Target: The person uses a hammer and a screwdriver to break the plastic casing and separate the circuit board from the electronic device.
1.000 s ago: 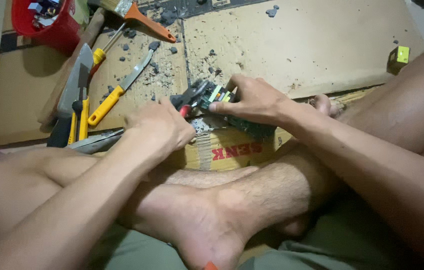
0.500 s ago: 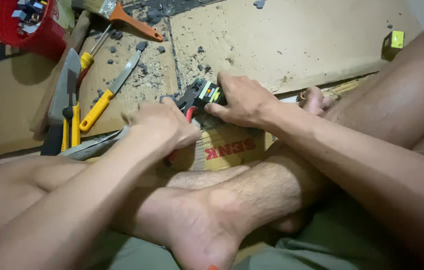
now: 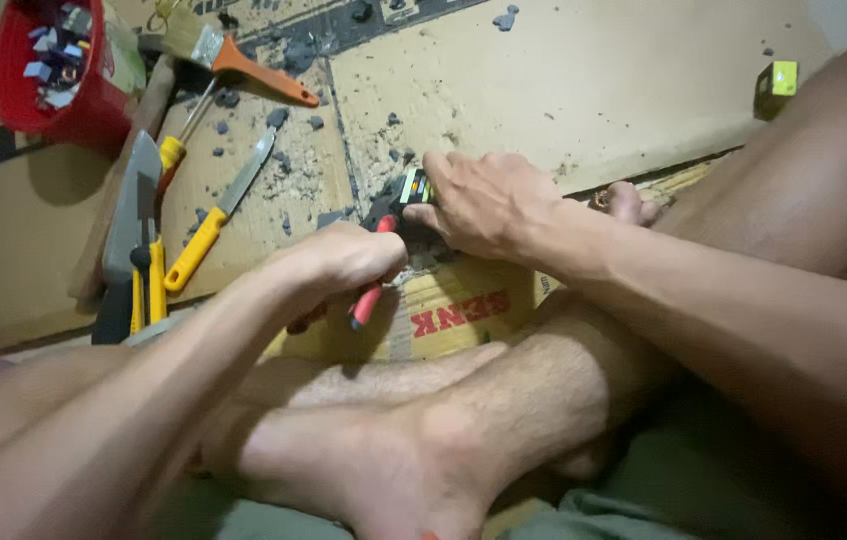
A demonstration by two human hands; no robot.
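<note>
Red-handled pliers sit at the frame centre, gripped tightly by the left hand. Right hand presses down on a small dark component on the cardboard.

A red bucket full of small parts stands at the far left on the cardboard sheet. Just right of it lies a paintbrush with an orange handle. Nearer, a yellow-handled knife lies aslant beside a yellow-handled screwdriver. Dark crumbs are scattered around them. A small yellow box sits far right.
</note>
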